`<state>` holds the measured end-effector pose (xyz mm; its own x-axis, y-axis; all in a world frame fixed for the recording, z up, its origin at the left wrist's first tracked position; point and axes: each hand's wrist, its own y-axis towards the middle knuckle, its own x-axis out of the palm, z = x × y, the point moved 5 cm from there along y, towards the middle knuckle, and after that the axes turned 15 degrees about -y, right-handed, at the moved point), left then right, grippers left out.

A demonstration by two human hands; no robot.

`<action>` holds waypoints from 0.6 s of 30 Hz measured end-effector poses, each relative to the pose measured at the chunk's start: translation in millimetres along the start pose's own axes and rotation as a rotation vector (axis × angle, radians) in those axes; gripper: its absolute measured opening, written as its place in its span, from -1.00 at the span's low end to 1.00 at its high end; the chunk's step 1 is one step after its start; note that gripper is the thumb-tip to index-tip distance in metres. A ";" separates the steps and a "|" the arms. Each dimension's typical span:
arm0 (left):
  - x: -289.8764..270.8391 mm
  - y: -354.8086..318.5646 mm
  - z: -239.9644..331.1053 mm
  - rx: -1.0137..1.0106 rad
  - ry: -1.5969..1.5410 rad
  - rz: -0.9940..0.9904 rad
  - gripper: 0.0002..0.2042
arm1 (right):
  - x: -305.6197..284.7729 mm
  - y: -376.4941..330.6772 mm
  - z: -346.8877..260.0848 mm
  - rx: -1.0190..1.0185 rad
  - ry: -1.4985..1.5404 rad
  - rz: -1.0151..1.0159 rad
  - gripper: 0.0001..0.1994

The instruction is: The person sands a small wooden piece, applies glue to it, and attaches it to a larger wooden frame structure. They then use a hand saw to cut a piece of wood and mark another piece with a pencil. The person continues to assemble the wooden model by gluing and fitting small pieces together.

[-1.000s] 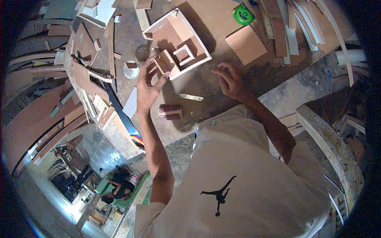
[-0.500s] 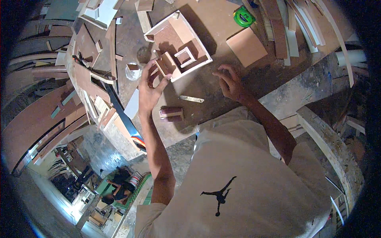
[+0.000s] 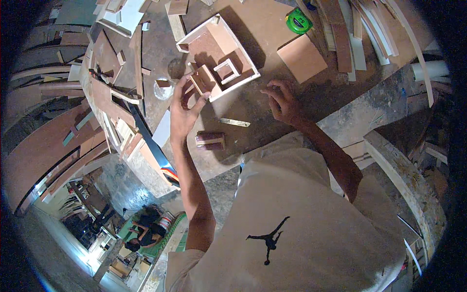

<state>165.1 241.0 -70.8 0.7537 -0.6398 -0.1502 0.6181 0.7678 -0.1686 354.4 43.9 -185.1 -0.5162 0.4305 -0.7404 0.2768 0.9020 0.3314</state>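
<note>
A small open wooden box (image 3: 235,40) with low pale walls lies on the workbench, like a model of a room. Inside it stands a little square frame (image 3: 233,77) of pale wood strips. My left hand (image 3: 185,109) is closed on a small wooden compartment (image 3: 205,80) at the box's near left corner, thumb on the near side and fingers on the left. To the right of the box, my right hand (image 3: 282,103) hovers over the bench with loosely bent fingers apart and nothing visible in them. Between my hands and my body lies a narrow pale flat stick (image 3: 235,122).
A purplish block with a pale strip (image 3: 210,141) lies near the bench edge. A clear cup of white stuff (image 3: 163,89) stands left of my hand. A handsaw (image 3: 151,138), a green tape measure (image 3: 298,21), a square board (image 3: 302,58) and wood offcuts surround the work. A person (image 3: 146,228) rests at lower left.
</note>
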 end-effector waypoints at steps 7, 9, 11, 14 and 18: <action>-1.1 1.5 -3.8 0.014 0.015 -0.006 -0.37 | 0.2 -0.6 -0.1 0.014 0.020 0.009 -0.61; -1.3 1.3 -4.4 -0.006 0.014 -0.006 -0.37 | -0.5 0.6 -0.1 -0.001 0.004 0.012 -0.60; -1.0 1.2 -4.9 -0.041 -0.002 -0.005 -0.38 | -2.6 2.4 -1.3 -0.013 -0.008 0.019 -0.60; -2.3 1.1 -7.4 -0.007 -0.015 -0.011 -0.38 | -5.1 3.9 -2.7 -0.028 -0.025 0.015 -0.61; -1.8 2.5 -6.0 0.029 0.002 -0.022 -0.38 | 0.9 0.3 1.8 -0.038 -0.033 0.026 -0.61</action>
<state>163.9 243.8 -76.8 0.7394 -0.6567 -0.1488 0.6408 0.7541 -0.1437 355.4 44.5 -186.7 -0.4817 0.4533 -0.7500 0.2585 0.8913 0.3726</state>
